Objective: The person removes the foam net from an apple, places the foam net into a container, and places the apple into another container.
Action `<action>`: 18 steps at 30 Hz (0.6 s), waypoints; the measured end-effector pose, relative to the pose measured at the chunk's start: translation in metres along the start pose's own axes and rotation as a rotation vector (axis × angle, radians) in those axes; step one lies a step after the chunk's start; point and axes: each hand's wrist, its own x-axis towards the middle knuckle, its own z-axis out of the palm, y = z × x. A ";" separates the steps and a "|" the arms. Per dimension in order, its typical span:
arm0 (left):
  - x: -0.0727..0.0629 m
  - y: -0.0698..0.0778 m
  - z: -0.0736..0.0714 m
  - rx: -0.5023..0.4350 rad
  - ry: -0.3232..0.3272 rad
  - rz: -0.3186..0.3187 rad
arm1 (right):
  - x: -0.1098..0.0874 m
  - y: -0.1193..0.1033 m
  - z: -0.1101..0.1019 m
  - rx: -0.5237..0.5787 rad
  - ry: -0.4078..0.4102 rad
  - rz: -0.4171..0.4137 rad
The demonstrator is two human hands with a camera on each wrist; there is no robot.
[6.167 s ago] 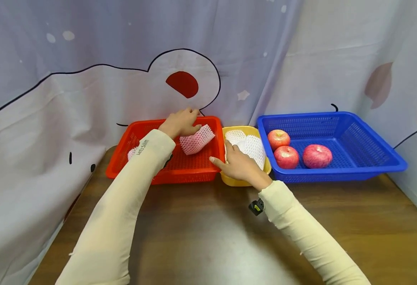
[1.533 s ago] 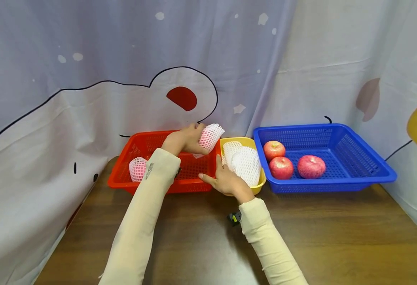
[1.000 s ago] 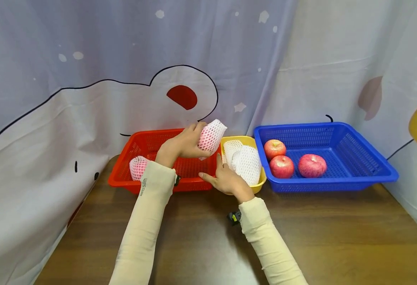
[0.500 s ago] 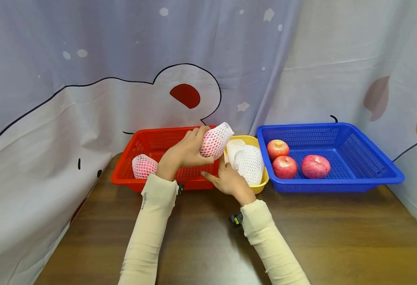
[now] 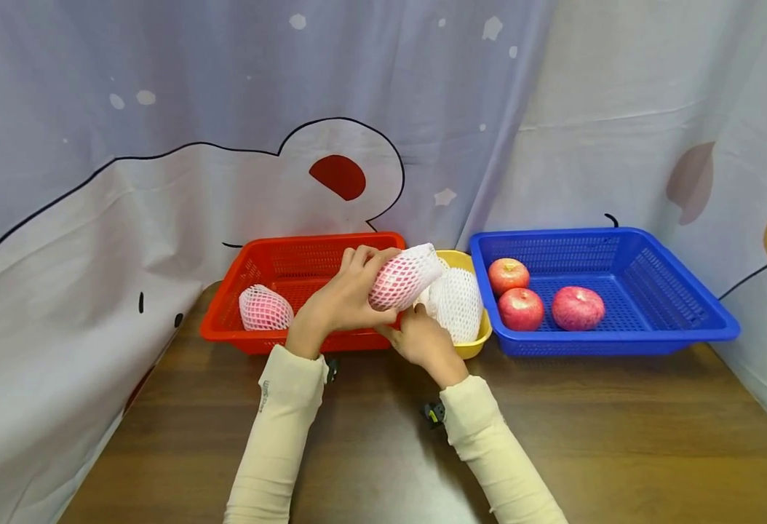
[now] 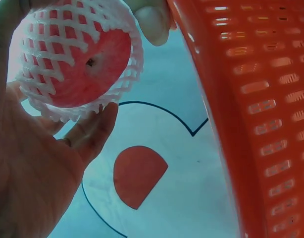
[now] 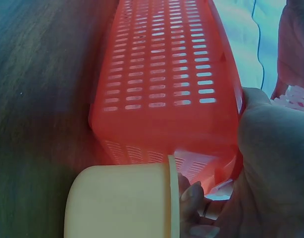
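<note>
Pink-and-white foam net wraps the red apple (image 5: 398, 285) that the left hand (image 5: 344, 297) grips, fingers curled over its far side and thumb under its near side. In the head view it shows where the red basket (image 5: 298, 262) meets the yellow basket (image 5: 471, 350). Everything hinges on how it sits: the fruit fills the end by the palm, and the long axis of the wrapped bundle slants away from the left grip, rightward and slightly up, so its loose white end points out over the yellow basket and the white nets (image 5: 458, 304) inside. The left hand is the nearer one, touching it; the right hand (image 5: 428, 340) lies just below and to the right. Whether the right grip is spread or pinching anything cannot be told, nor whether it touches the net.

The left wrist view adds what the head view hides: a bare patch of red skin with a dark dimple (image 6: 90, 62), left uncovered by the mesh and facing that camera. The right wrist view shows instead the right thumb (image 7: 254, 97) by the red basket's rim and fingertips (image 7: 193, 194) beside the yellow basket's lip, with only a scrap of net at the frame's edge.
</note>
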 end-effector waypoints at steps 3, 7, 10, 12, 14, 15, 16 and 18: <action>-0.003 0.001 0.001 -0.016 0.020 0.022 | -0.001 0.001 0.000 -0.027 0.002 -0.010; -0.008 0.001 0.002 -0.031 0.033 0.053 | -0.003 0.002 0.000 -0.043 0.025 -0.048; -0.013 0.002 0.004 -0.033 0.035 0.070 | -0.006 0.002 0.001 -0.044 0.046 -0.093; -0.016 0.004 0.005 -0.034 0.036 0.081 | -0.008 0.003 0.001 -0.048 0.055 -0.116; -0.019 0.005 0.005 -0.036 0.039 0.097 | -0.010 0.004 0.001 -0.042 0.065 -0.122; -0.019 0.006 0.004 -0.035 0.040 0.107 | -0.012 0.005 0.000 -0.038 0.066 -0.119; -0.020 0.007 0.004 -0.032 0.042 0.119 | -0.013 0.005 0.000 -0.032 0.071 -0.120; -0.022 0.009 0.003 -0.023 0.042 0.137 | -0.014 0.007 -0.002 -0.017 0.082 -0.122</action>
